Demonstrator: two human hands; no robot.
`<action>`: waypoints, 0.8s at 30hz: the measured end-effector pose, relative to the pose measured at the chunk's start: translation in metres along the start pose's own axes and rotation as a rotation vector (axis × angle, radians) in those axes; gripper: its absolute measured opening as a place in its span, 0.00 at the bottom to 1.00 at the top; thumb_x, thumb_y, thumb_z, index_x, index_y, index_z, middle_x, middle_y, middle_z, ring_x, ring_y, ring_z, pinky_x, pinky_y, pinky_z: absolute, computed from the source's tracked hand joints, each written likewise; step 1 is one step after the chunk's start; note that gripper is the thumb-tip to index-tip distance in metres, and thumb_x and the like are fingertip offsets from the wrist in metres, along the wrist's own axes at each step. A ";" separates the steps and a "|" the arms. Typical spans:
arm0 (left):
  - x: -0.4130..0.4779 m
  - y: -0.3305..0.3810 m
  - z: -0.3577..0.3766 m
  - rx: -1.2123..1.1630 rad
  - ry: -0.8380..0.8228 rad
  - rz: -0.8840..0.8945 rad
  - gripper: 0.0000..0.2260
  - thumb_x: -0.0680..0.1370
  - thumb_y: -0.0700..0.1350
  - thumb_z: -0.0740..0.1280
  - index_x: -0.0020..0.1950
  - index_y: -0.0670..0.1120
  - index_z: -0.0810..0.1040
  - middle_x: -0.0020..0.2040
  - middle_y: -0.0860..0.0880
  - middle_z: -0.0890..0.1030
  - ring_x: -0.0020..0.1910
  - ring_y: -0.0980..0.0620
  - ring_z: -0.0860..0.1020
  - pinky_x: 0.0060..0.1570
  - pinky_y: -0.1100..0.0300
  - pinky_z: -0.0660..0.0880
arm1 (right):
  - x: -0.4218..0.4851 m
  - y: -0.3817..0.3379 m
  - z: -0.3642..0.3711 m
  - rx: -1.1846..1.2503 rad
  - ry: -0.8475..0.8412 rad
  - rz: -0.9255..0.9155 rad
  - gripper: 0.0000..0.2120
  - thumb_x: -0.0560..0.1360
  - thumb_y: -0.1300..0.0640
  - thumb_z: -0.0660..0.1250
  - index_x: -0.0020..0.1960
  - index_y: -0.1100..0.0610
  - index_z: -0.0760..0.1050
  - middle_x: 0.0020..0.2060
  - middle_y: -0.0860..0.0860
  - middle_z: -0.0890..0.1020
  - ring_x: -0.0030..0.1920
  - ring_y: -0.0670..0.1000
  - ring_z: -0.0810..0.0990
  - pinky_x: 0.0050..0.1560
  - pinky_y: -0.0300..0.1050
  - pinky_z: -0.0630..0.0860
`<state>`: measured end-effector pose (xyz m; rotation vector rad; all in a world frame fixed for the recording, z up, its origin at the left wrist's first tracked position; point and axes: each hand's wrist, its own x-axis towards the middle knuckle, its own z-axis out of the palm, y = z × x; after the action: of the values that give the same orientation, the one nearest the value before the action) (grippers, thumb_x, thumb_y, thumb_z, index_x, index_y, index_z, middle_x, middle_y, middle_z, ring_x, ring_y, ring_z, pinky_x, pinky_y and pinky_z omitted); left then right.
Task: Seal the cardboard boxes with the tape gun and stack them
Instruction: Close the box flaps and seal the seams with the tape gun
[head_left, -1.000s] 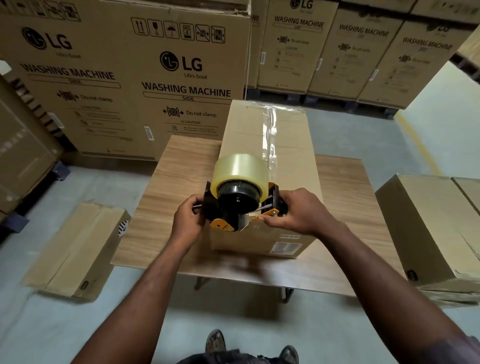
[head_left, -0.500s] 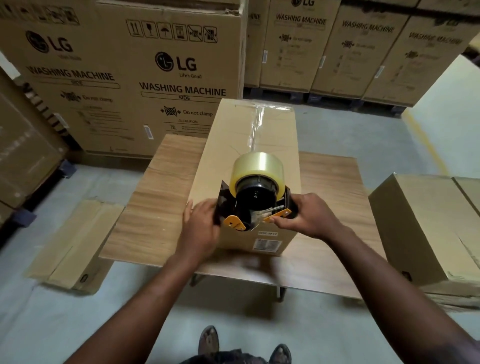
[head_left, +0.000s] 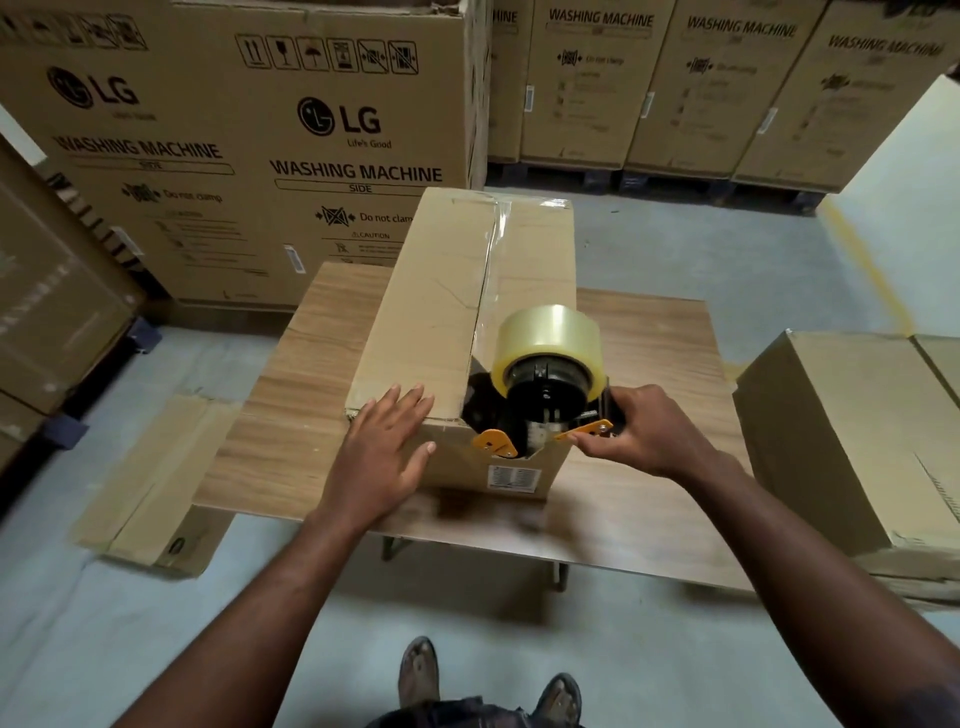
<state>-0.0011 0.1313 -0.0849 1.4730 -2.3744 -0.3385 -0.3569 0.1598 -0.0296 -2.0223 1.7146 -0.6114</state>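
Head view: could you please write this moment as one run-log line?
phase: taping | box: on table | left hand: flat on box top, near corner | right hand: grips tape gun at near edge

- The right hand (head_left: 649, 431) wraps the tape gun (head_left: 545, 395), hiding its handle.
- The tape gun covers the near end of the cardboard box's (head_left: 441, 291) top seam.
- The left hand (head_left: 382, 452) hides part of that box's near top edge.
- The label (head_left: 513, 478) on the box face toward the table's (head_left: 301, 374) near edge is too small to read.
- The side box (head_left: 841, 431) beyond the table's right edge is cut off by the frame.
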 end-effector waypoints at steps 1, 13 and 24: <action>0.000 0.001 0.000 -0.003 0.000 -0.008 0.28 0.80 0.59 0.56 0.80 0.55 0.63 0.79 0.56 0.61 0.80 0.53 0.56 0.78 0.49 0.54 | -0.005 0.006 -0.003 0.029 0.013 0.005 0.19 0.65 0.33 0.74 0.35 0.46 0.74 0.25 0.44 0.76 0.27 0.46 0.75 0.29 0.43 0.67; 0.011 0.087 0.019 0.000 -0.122 0.095 0.21 0.80 0.54 0.66 0.72 0.50 0.73 0.75 0.49 0.67 0.78 0.46 0.60 0.80 0.46 0.50 | -0.017 0.017 0.007 0.246 0.056 -0.027 0.10 0.67 0.44 0.79 0.39 0.39 0.77 0.31 0.43 0.81 0.30 0.48 0.79 0.30 0.39 0.71; 0.009 0.077 0.034 -0.096 -0.040 0.093 0.29 0.81 0.54 0.62 0.81 0.55 0.57 0.80 0.57 0.57 0.80 0.57 0.52 0.78 0.52 0.46 | -0.043 0.065 -0.003 0.274 0.140 0.076 0.17 0.63 0.40 0.75 0.38 0.54 0.79 0.29 0.46 0.82 0.30 0.45 0.80 0.31 0.43 0.75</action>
<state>-0.0811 0.1582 -0.0866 1.3202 -2.4123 -0.4557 -0.4171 0.1926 -0.0669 -1.7530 1.6721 -0.9264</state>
